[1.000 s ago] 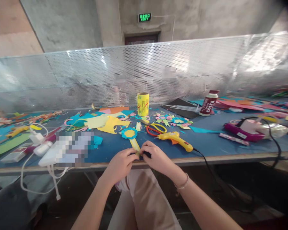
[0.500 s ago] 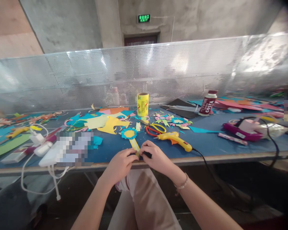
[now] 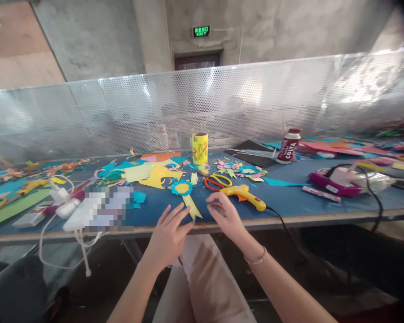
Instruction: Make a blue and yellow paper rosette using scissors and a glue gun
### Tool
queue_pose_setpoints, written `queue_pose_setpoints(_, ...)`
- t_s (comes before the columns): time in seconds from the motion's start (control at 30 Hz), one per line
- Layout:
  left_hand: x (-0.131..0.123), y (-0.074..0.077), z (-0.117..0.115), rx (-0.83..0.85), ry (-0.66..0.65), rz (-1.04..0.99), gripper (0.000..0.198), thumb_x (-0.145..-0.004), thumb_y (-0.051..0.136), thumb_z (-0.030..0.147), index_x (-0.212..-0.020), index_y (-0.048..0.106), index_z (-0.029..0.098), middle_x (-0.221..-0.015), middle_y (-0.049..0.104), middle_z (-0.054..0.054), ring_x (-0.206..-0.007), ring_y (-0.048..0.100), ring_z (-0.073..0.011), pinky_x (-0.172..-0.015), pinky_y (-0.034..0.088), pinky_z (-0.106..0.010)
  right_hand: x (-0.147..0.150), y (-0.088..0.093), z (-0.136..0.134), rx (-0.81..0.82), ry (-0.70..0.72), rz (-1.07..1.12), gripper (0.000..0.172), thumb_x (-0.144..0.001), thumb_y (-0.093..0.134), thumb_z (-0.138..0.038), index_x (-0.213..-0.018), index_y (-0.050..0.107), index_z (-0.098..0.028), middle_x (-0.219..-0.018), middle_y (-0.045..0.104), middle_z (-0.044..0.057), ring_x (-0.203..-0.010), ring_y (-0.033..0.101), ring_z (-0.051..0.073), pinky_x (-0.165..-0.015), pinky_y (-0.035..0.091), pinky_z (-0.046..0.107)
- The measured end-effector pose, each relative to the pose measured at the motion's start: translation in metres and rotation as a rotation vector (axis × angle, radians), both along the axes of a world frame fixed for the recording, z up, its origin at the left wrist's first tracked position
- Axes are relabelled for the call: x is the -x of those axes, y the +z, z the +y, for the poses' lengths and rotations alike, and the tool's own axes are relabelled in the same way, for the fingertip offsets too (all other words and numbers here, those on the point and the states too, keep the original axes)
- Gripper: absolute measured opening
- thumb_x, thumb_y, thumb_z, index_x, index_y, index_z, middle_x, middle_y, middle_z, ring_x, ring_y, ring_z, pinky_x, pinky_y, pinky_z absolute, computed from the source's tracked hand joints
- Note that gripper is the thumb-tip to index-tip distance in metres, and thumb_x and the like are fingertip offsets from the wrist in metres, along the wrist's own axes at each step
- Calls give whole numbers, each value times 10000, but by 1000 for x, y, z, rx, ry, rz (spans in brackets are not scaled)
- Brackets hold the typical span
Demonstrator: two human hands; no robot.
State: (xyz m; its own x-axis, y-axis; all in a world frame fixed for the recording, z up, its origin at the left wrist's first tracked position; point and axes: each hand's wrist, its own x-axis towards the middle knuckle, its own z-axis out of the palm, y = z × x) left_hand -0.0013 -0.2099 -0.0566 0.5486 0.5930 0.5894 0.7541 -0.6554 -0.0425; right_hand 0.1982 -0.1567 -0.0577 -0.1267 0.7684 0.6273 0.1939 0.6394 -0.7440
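Observation:
A paper rosette, yellow with a blue frilled rim, lies on the blue table. Its yellow ribbon tail ends in a notch near the front edge. Just left of the tail, my left hand has its fingers spread over the table edge and holds nothing. On the other side, my right hand hovers with curved, parted fingers and nothing between them. Behind it are a yellow glue gun and scissors with red and yellow handles.
A yellow roll stands behind the paper scraps. Farther right are a maroon bottle and a purple object. A white power bank with cables lies left. A perforated metal screen runs behind.
Both hands have let go of the ribbon tail and moved apart. The tail's notched end now shows. The view has shifted slightly.

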Motion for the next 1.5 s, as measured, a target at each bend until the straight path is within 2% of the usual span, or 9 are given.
queue_pose_setpoints(0.1,-3,1,-13,-45,16,32,350,-782,444,71,-1040,643,196,-1372,460,-75,-1328,319,-243,-1103,232,-520,0,7,-17,21,43,110,124,-814,496,-218,-784,376,-228,-901,560,54,-908,568,163,-770,489,307)
queue_pose_setpoints(0.23,-6,4,-23,-77,27,65,293,-804,467,136,-1030,641,203,-1389,445,-58,-1337,308,-235,-1132,141,-506,3,24,-46,-44,64,-50,195,-856,473,-221,-711,343,-225,-946,606,70,-944,582,175,-809,481,337)
queue_pose_setpoints(0.33,-7,7,-30,-127,31,76,289,-815,479,171,-1054,633,217,-1381,456,-47,-1340,304,-230,-1138,110,-496,6,32,-62,-106,49,-154,146,-862,480,-210,-742,399,-225,-1085,613,91,-1052,565,195,-884,466,379)
queue_pose_setpoints(0.4,-7,10,-36,-156,34,78,286,-822,481,190,-1062,632,225,-1360,480,-48,-1332,319,-229,-1138,102,-498,8,32,-69,-153,67,-213,36,-868,471,-193,-854,473,-227,-1161,594,98,-1133,529,204,-926,455,400)
queue_pose_setpoints(0.5,-7,15,-44,-184,41,70,269,-829,470,196,-1033,642,228,-1331,511,-45,-1319,342,-226,-1140,81,-498,9,30,-77,-208,79,-285,300,-870,451,-155,-1155,475,-243,-1229,566,93,-1190,492,198,-977,435,417)
queue_pose_setpoints(0.57,-8,18,-50,-192,49,66,264,-832,462,200,-1021,644,231,-1341,502,-34,-1324,333,-230,-1140,54,-503,10,29,-82,-210,70,-288,411,-866,452,-146,-1260,425,-261,-1249,555,89,-1185,498,196,-982,439,420)
queue_pose_setpoints(0.77,-12,23,-63,-217,70,32,236,-830,479,234,-994,648,247,-1346,498,-20,-1323,330,-250,-1129,10,-533,13,36,-94,-90,114,-80,327,-871,466,-170,-1181,497,-268,-1173,598,70,-1093,568,174,-926,494,358)
queue_pose_setpoints(1.07,-19,26,-73,-309,49,-18,244,-834,477,233,-996,658,257,-1210,599,-39,-1301,354,-252,-1123,4,-550,19,60,-111,157,246,278,127,-811,587,-242,-938,587,-233,-962,677,46,-885,648,145,-795,554,285)
queue_pose_setpoints(1.5,-26,26,-75,-492,61,-40,286,-799,509,203,-1029,668,265,-1223,587,-25,-1339,284,-262,-1112,2,-577,24,66,-116,489,435,608,208,-683,730,-215,-849,604,-212,-895,673,28,-806,622,111,-746,511,221)
